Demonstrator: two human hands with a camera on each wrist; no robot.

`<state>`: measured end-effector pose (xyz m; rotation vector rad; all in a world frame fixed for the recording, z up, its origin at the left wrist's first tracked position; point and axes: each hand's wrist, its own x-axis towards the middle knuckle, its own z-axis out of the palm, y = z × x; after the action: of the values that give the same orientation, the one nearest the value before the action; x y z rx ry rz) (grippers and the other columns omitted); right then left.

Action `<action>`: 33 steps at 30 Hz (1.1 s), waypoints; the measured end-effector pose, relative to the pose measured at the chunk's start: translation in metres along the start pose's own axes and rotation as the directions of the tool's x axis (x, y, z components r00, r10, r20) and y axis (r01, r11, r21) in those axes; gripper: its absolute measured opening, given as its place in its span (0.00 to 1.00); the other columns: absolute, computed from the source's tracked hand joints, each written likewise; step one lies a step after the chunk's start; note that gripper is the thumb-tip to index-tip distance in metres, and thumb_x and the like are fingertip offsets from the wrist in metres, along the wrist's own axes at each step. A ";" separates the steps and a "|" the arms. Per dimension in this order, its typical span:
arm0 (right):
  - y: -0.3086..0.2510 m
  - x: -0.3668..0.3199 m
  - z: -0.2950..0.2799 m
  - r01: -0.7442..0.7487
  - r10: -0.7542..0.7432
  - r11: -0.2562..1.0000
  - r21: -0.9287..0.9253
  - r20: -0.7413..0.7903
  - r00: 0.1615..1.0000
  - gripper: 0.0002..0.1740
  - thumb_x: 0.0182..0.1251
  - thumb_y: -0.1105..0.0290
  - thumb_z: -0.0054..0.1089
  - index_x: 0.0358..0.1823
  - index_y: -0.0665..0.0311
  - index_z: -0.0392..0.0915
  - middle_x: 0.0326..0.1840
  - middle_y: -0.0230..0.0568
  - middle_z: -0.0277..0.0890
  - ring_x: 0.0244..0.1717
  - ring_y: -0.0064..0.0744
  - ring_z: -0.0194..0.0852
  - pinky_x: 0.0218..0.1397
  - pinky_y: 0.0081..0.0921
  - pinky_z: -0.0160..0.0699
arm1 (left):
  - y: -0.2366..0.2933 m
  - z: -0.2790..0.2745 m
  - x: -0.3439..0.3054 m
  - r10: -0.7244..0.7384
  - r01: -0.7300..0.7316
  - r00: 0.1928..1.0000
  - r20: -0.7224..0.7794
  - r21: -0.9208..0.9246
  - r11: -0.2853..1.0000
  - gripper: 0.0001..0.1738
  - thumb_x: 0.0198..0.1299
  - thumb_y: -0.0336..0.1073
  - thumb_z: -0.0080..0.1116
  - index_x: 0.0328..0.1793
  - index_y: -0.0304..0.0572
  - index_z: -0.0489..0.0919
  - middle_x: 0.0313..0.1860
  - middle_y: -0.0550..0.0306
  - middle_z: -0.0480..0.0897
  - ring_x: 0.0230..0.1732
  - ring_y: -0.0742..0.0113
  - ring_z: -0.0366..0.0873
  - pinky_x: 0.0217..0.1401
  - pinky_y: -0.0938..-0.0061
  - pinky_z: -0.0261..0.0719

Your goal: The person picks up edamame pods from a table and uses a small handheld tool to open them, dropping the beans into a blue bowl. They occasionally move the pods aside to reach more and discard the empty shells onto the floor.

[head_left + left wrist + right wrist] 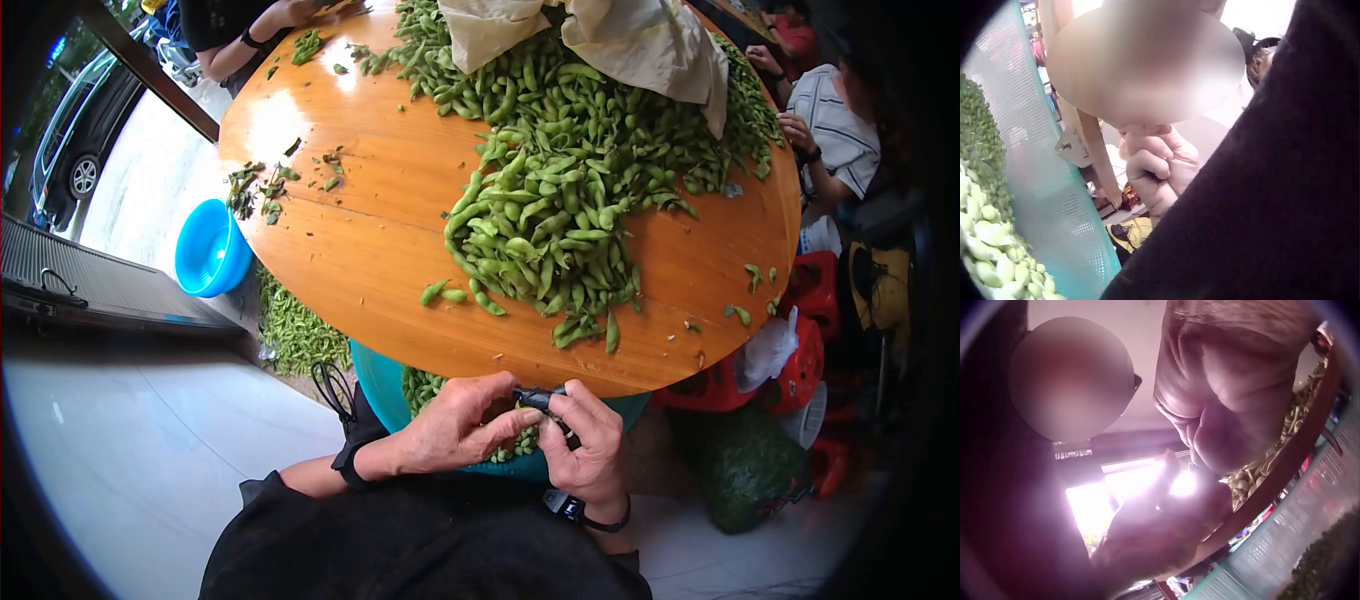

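Observation:
Both hands meet fingertip to fingertip just below the table's near edge, over a teal mesh basket (375, 385) of shelled green beans (1004, 256). My left hand (440, 430) reaches in with its thumb stretched towards the other hand. My right hand (590, 445) has curled fingers and a bent thumb. Between the fingertips shows a bit of a green soybean pod (521, 405), pinched from both sides and mostly hidden. A black covering (537, 398) lies at the fingers there. In the right wrist view the right palm (1229, 394) fills the upper part.
A large heap of green pods (560, 200) covers much of the wooden table (350, 240), partly under a pale cloth (650, 50). A blue basin (212, 250) stands left, near pods on the floor (300, 325). Red stools (800, 365) and a dark green sack (740, 470) are right. People sit opposite.

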<state>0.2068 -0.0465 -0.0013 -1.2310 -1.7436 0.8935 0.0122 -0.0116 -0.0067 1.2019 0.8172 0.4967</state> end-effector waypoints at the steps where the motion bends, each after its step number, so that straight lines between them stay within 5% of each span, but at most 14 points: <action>1: 0.000 -0.002 0.001 0.000 0.000 1.000 0.001 0.000 1.000 0.12 0.56 0.85 0.60 0.42 0.71 0.78 0.33 0.48 0.69 0.28 0.48 0.74 0.30 0.33 0.73 | -0.001 -0.001 0.000 0.000 0.000 1.000 -0.001 0.001 1.000 0.11 0.73 0.35 0.58 0.49 0.33 0.74 0.31 0.55 0.82 0.30 0.73 0.79 0.32 0.76 0.78; 3: 0.000 -0.004 0.002 0.024 -0.030 0.996 -0.088 -0.064 0.998 0.11 0.56 0.84 0.61 0.42 0.71 0.78 0.34 0.48 0.70 0.28 0.48 0.74 0.31 0.33 0.74 | -0.001 -0.004 0.001 0.228 -0.229 0.973 0.025 0.133 0.964 0.15 0.75 0.32 0.53 0.62 0.32 0.74 0.35 0.53 0.82 0.30 0.69 0.81 0.34 0.74 0.80; 7: 0.001 -0.004 0.003 0.052 -0.057 0.995 -0.081 -0.068 0.996 0.10 0.56 0.83 0.62 0.40 0.70 0.78 0.33 0.48 0.70 0.28 0.47 0.75 0.31 0.32 0.74 | -0.008 -0.014 0.001 0.227 -0.230 0.973 0.053 0.064 0.971 0.16 0.68 0.21 0.51 0.61 0.30 0.74 0.34 0.49 0.81 0.32 0.63 0.82 0.35 0.69 0.80; 10: 0.008 -0.009 0.005 0.075 -0.075 0.997 -0.003 -0.071 0.995 0.09 0.56 0.83 0.61 0.40 0.70 0.78 0.32 0.47 0.70 0.28 0.44 0.76 0.30 0.31 0.74 | -0.005 -0.017 0.001 0.370 -0.371 0.928 0.047 0.234 0.899 0.21 0.54 0.13 0.51 0.55 0.30 0.77 0.33 0.50 0.79 0.32 0.60 0.82 0.34 0.68 0.79; 13: 0.011 -0.013 0.009 -0.018 0.034 0.990 0.143 -0.113 0.993 0.08 0.59 0.82 0.60 0.41 0.71 0.79 0.30 0.42 0.71 0.25 0.33 0.75 0.27 0.26 0.71 | -0.004 -0.009 -0.003 0.387 -0.361 0.922 -0.030 0.295 0.885 0.17 0.57 0.14 0.52 0.53 0.31 0.77 0.33 0.52 0.79 0.30 0.62 0.82 0.32 0.69 0.78; 16: 0.009 -0.015 0.017 -0.152 0.306 0.785 0.601 -0.162 0.938 0.10 0.69 0.80 0.52 0.47 0.76 0.80 0.29 0.31 0.71 0.19 0.15 0.66 0.20 0.16 0.64 | 0.001 -0.005 -0.005 0.327 -0.297 0.942 -0.080 0.263 0.918 0.10 0.66 0.19 0.51 0.52 0.31 0.78 0.30 0.53 0.81 0.27 0.67 0.82 0.30 0.73 0.79; 19: 0.011 -0.015 0.011 -0.139 0.376 0.736 0.663 -0.229 0.898 0.10 0.70 0.81 0.50 0.48 0.76 0.79 0.29 0.32 0.71 0.19 0.15 0.66 0.19 0.17 0.64 | -0.002 -0.006 -0.006 0.287 -0.261 0.955 -0.075 0.250 0.933 0.07 0.71 0.23 0.51 0.50 0.31 0.78 0.29 0.55 0.82 0.26 0.70 0.83 0.29 0.76 0.80; 24: 0.016 -0.015 0.015 -0.108 0.253 0.867 0.486 -0.244 0.936 0.09 0.66 0.84 0.54 0.45 0.78 0.78 0.30 0.35 0.71 0.20 0.17 0.69 0.20 0.19 0.65 | -0.004 -0.005 -0.006 0.235 -0.214 0.969 -0.075 0.223 0.951 0.08 0.74 0.29 0.50 0.50 0.32 0.78 0.30 0.54 0.83 0.25 0.73 0.81 0.28 0.78 0.79; 26: 0.016 -0.019 0.010 -0.145 0.293 0.857 0.494 -0.237 0.926 0.08 0.66 0.84 0.53 0.44 0.78 0.78 0.31 0.35 0.71 0.20 0.17 0.69 0.20 0.19 0.65 | 0.002 -0.007 -0.009 0.009 -0.009 0.997 -0.080 0.001 1.000 0.11 0.76 0.34 0.48 0.51 0.33 0.77 0.31 0.55 0.83 0.27 0.74 0.81 0.30 0.79 0.79; 29: 0.005 -0.020 -0.005 -0.189 0.371 0.786 0.589 -0.205 0.906 0.09 0.67 0.84 0.53 0.44 0.80 0.78 0.33 0.37 0.71 0.20 0.17 0.68 0.19 0.18 0.62 | -0.003 -0.008 -0.008 0.001 -0.012 0.998 -0.056 -0.208 0.978 0.10 0.75 0.33 0.49 0.49 0.33 0.76 0.29 0.58 0.81 0.26 0.77 0.77 0.30 0.78 0.76; 33: 0.008 -0.027 -0.014 -0.183 0.307 0.850 0.494 -0.183 0.934 0.11 0.66 0.83 0.54 0.48 0.79 0.80 0.32 0.37 0.71 0.20 0.16 0.69 0.20 0.18 0.63 | -0.008 -0.006 -0.004 0.071 -0.066 0.997 0.021 -0.188 0.980 0.12 0.77 0.35 0.48 0.52 0.34 0.77 0.29 0.58 0.81 0.27 0.76 0.77 0.30 0.78 0.76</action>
<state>0.2281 -0.0688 -0.0080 -1.1888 -1.0865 1.1697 0.0042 -0.0133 -0.0139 1.0632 0.6918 0.5990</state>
